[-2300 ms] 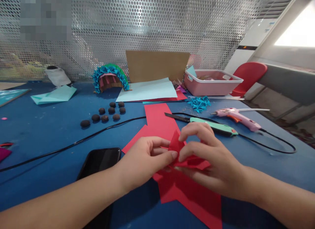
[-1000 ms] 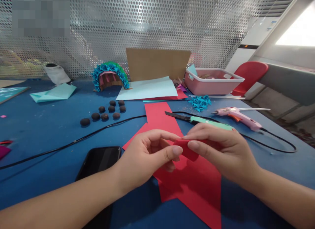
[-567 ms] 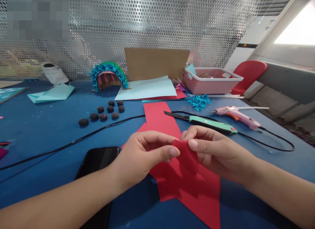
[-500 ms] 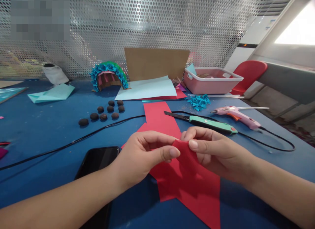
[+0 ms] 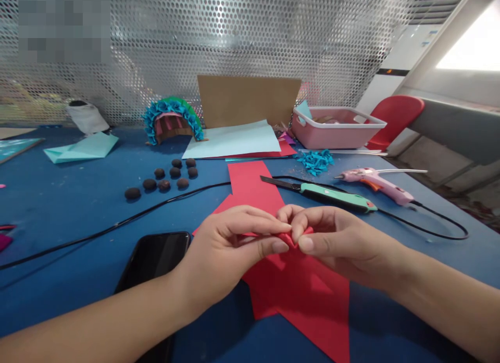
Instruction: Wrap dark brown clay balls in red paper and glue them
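Observation:
Between the fingertips of both hands is a small folded piece of red paper (image 5: 289, 241), mostly covered by the fingers. My left hand (image 5: 234, 248) pinches its left side with thumb and forefinger. On its right side, my right hand (image 5: 332, 238) grips it the same way. Under the hands, larger sheets of red paper (image 5: 312, 311) lie overlapping on the blue table. A green utility knife (image 5: 338, 197) rests just beyond my right hand, its dark blade over the red paper. Beside my left forearm lies a black phone (image 5: 156, 256), partly covered by the arm.
A pink glue gun (image 5: 377, 183) with its black cord (image 5: 441, 232) lies at the right. Several dark balls (image 5: 175, 172) sit left of centre. Farther back are a blue-fringed arch (image 5: 172, 118), pale blue paper (image 5: 238, 140), blue scraps (image 5: 315, 161) and a pink basket (image 5: 332, 134).
The small red paper, flatter and more visible before, is now folded up between my fingertips. My hands have drawn closer together around it.

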`<action>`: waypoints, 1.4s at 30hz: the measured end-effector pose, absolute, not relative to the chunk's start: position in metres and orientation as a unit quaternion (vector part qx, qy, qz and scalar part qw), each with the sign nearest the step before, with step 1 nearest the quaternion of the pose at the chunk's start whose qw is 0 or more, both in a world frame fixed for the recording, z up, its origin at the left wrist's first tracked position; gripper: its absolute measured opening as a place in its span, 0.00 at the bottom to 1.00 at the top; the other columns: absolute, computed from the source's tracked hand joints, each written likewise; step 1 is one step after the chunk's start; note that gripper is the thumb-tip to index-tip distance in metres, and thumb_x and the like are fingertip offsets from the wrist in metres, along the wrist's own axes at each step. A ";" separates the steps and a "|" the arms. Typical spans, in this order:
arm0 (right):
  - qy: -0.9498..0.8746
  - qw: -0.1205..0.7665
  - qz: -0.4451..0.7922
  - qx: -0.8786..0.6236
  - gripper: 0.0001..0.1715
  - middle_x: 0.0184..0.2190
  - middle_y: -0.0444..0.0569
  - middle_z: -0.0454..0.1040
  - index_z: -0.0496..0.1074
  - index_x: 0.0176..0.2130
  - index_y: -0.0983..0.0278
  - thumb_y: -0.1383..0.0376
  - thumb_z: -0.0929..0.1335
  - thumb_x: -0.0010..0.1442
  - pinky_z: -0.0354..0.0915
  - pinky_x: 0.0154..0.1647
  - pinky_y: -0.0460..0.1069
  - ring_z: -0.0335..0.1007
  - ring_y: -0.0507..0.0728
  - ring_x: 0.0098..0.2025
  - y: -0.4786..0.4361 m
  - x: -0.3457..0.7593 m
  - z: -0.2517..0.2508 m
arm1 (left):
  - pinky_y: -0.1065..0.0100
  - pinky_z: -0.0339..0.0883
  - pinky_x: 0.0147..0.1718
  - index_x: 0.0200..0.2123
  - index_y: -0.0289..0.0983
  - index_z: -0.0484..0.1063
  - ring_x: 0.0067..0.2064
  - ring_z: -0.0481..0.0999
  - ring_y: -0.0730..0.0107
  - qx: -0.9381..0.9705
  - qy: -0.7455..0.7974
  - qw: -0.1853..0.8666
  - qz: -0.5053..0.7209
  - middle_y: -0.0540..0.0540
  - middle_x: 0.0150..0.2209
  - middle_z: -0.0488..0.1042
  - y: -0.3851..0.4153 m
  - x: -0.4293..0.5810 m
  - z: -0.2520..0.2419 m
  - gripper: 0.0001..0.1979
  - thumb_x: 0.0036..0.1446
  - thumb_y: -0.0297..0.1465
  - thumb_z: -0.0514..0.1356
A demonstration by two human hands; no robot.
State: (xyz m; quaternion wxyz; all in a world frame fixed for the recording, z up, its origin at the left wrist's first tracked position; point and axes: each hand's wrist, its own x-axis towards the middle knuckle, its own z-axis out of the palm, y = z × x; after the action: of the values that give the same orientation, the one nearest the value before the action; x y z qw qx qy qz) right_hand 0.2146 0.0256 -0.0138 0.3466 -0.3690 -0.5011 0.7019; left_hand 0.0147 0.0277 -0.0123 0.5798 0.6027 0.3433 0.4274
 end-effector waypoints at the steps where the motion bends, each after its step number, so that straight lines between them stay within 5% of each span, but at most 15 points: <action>1: -0.556 0.356 0.642 -0.390 0.09 0.39 0.47 0.64 0.77 0.26 0.62 0.59 0.75 0.49 0.67 0.43 0.48 0.65 0.52 0.40 0.025 0.215 -0.014 | 0.75 0.71 0.40 0.30 0.42 0.83 0.40 0.78 0.71 0.597 0.350 0.582 0.426 0.47 0.36 0.80 0.028 0.015 -0.013 0.05 0.48 0.26 0.69; 6: -0.814 0.404 0.144 -0.393 0.05 0.38 0.50 0.64 0.75 0.31 0.59 0.68 0.69 0.57 0.65 0.48 0.56 0.63 0.57 0.45 0.020 0.216 -0.018 | 0.74 0.71 0.42 0.38 0.42 0.80 0.42 0.79 0.71 0.475 0.415 0.685 0.365 0.48 0.41 0.81 0.031 0.016 -0.015 0.13 0.46 0.33 0.72; 9: -0.855 0.387 -0.014 -0.345 0.08 0.39 0.50 0.63 0.73 0.33 0.59 0.73 0.68 0.57 0.63 0.48 0.57 0.61 0.58 0.46 0.017 0.216 -0.021 | 0.70 0.70 0.47 0.42 0.38 0.78 0.45 0.79 0.67 0.421 0.412 0.742 0.320 0.45 0.45 0.80 0.033 0.016 -0.015 0.19 0.46 0.35 0.72; 14: -0.836 0.387 0.035 -0.389 0.10 0.44 0.52 0.60 0.66 0.37 0.60 0.70 0.69 0.55 0.66 0.48 0.55 0.63 0.58 0.48 0.015 0.213 -0.027 | 0.69 0.71 0.46 0.40 0.36 0.79 0.46 0.79 0.65 0.460 0.386 0.737 0.311 0.45 0.42 0.82 0.031 0.016 -0.015 0.13 0.50 0.30 0.69; 21: -0.824 0.388 0.051 -0.409 0.28 0.51 0.57 0.63 0.62 0.52 0.61 0.64 0.72 0.53 0.66 0.53 0.56 0.63 0.61 0.55 0.017 0.210 -0.030 | 0.73 0.72 0.39 0.35 0.37 0.79 0.40 0.80 0.70 0.502 0.377 0.710 0.319 0.48 0.36 0.82 0.029 0.016 -0.016 0.09 0.48 0.27 0.70; 30: -0.895 0.371 -0.031 -0.245 0.13 0.37 0.50 0.76 0.71 0.42 0.62 0.71 0.72 0.56 0.70 0.43 0.53 0.71 0.55 0.41 0.023 0.220 -0.021 | 0.74 0.69 0.34 0.31 0.35 0.79 0.31 0.77 0.76 0.398 0.421 0.758 0.300 0.49 0.30 0.78 0.036 0.018 -0.015 0.07 0.49 0.32 0.69; 42: -0.881 0.393 0.011 -0.264 0.08 0.35 0.49 0.70 0.73 0.34 0.60 0.74 0.69 0.56 0.71 0.45 0.53 0.69 0.55 0.42 0.018 0.215 -0.022 | 0.72 0.72 0.41 0.40 0.35 0.78 0.38 0.80 0.72 0.412 0.399 0.764 0.296 0.45 0.36 0.82 0.032 0.018 -0.015 0.14 0.50 0.33 0.69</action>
State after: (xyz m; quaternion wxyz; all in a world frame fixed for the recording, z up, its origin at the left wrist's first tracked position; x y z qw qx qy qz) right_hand 0.2151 0.0181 -0.0222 0.3931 -0.2641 -0.8807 0.0112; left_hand 0.0182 0.0321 -0.0153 0.7640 0.4121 0.3986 0.2959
